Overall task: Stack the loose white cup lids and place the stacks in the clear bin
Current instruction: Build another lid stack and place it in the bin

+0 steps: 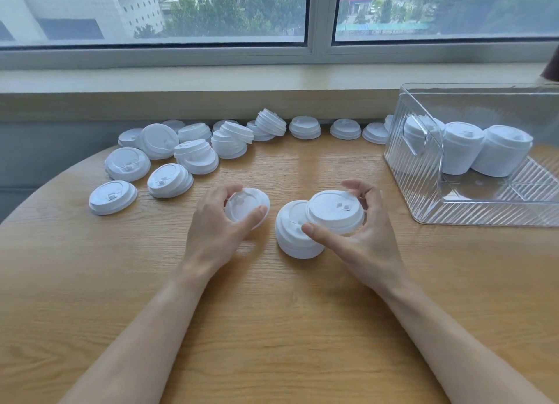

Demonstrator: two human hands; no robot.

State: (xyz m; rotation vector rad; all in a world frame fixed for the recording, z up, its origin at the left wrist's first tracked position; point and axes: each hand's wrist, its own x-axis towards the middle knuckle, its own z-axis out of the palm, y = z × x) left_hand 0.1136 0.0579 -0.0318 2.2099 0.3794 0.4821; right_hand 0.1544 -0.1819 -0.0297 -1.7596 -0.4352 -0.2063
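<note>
Loose white cup lids [169, 149] lay scattered across the upper left of the frame. A short lid stack [295, 237] stood at centre. Three tall stacks [459, 152] stood upright inside the clear bin [484, 216] at right.

Wood table [272, 328], window [169, 10] behind (bldgs, trees).

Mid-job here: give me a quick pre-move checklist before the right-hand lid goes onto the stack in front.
1. Right hand grips its lid: ok.
2. Lid centred over the short stack: not ok, it sits offset to the right.
3. Lid dome up, matching the stack: ok.
4. Left hand holds the next lid: ok.
5. Room left in the clear bin: ok, front floor is bare.
6. Stack height enough for binning: cannot tell.
</note>
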